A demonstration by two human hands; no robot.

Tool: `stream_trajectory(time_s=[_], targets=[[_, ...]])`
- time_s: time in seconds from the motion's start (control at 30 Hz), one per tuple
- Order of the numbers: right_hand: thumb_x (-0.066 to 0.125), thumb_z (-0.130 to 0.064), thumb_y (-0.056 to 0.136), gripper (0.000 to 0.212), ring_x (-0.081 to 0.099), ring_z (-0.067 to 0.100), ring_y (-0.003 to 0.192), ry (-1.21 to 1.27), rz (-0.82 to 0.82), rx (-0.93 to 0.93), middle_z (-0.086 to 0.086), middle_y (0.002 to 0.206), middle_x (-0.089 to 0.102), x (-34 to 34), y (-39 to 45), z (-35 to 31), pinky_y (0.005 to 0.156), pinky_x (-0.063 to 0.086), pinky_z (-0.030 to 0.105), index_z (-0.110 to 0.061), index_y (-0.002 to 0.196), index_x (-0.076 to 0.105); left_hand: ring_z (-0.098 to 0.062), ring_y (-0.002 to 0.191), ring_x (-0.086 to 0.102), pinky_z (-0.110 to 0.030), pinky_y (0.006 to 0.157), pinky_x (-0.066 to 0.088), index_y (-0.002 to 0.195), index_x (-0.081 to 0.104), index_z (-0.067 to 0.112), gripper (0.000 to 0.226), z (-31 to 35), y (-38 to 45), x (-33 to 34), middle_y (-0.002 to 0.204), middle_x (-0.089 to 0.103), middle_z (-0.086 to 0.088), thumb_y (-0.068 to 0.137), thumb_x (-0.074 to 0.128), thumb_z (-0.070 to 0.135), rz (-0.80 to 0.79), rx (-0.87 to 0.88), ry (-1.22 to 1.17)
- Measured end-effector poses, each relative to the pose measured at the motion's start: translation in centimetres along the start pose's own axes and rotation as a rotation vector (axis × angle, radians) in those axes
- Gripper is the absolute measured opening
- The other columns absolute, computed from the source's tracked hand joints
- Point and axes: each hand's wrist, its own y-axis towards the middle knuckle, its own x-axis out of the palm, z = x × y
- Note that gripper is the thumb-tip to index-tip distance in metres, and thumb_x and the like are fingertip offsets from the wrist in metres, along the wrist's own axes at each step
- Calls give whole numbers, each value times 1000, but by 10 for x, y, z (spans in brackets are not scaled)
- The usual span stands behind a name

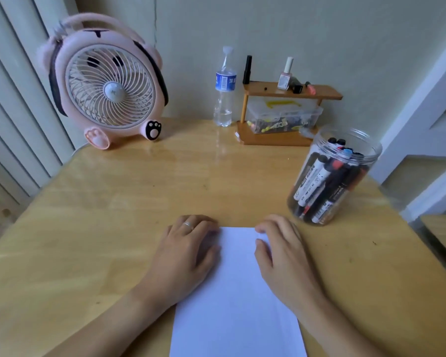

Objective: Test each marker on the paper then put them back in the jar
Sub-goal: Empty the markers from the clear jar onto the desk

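— Where is the paper, and what are the hands doing?

— A white sheet of paper (238, 292) lies at the near edge of the wooden table (139, 202), its long axis running from the person toward the far edge. The left hand (188, 251) rests palm down on the sheet's far left corner, fingers relaxed and loosely together, a ring on one finger. The right hand (281, 251) rests on the far right corner, fingers gently bent over the paper's edge. Neither hand holds a marker.

— And the markers?

— All sit in a clear jar (335, 176) standing near the table's right edge, beyond the right hand and well apart from it. The jar has no lid on; the markers (322, 181) stand on end, leaning, caps pointing up toward the mouth, in black, red and blue.

— What else is on the table?

— A pink fan (108, 86) at the far left corner, a water bottle (224, 86) at the far edge, and a small wooden shelf (289, 112) beside it holding a plastic box (283, 114).
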Motion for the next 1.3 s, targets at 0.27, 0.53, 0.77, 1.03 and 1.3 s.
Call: stream_trajectory(time_s=[0.27, 0.53, 0.77, 1.03, 1.3], targets=[[80, -19, 83, 40, 47, 28, 83, 96, 540, 400, 0, 87, 47, -33, -4, -5, 72, 34, 37, -13, 85, 40, -12, 114, 53, -38, 92, 48, 114, 68, 29, 38, 0, 1, -1, 120, 61, 16, 89, 46, 48, 28, 1, -2], [97, -37, 65, 125, 38, 24, 143, 509, 414, 658, 8, 159, 30, -49, 37, 43, 119, 35, 44, -33, 154, 10, -6, 112, 54, -42, 93, 51, 113, 73, 38, 38, -5, -2, -2, 114, 61, 30, 90, 46, 52, 63, -43, -42], [96, -30, 63, 113, 61, 25, 126, 573, 500, 513, -1, 146, 54, -37, 61, 56, 97, 54, 61, -39, 148, 22, 6, 116, 49, -28, 101, 43, 115, 69, 42, 32, -10, 5, -7, 115, 59, 31, 87, 56, 48, 20, -31, -104], [81, -12, 55, 104, 51, 37, 126, -110, 426, -14, 10, 143, 52, -29, 61, 23, 109, 39, 56, -15, 151, 41, 1, 125, 52, -22, 96, 46, 137, 53, 31, 35, -3, 11, -9, 126, 57, 16, 102, 59, 30, 291, -180, -484], [78, 3, 51, 111, 45, 35, 142, -562, 116, -213, 6, 151, 49, -18, 76, 8, 120, 14, 69, -35, 152, 48, -3, 109, 65, -11, 84, 46, 126, 68, 26, 27, -5, 56, -15, 120, 68, 11, 102, 61, 15, 249, -85, -595]])
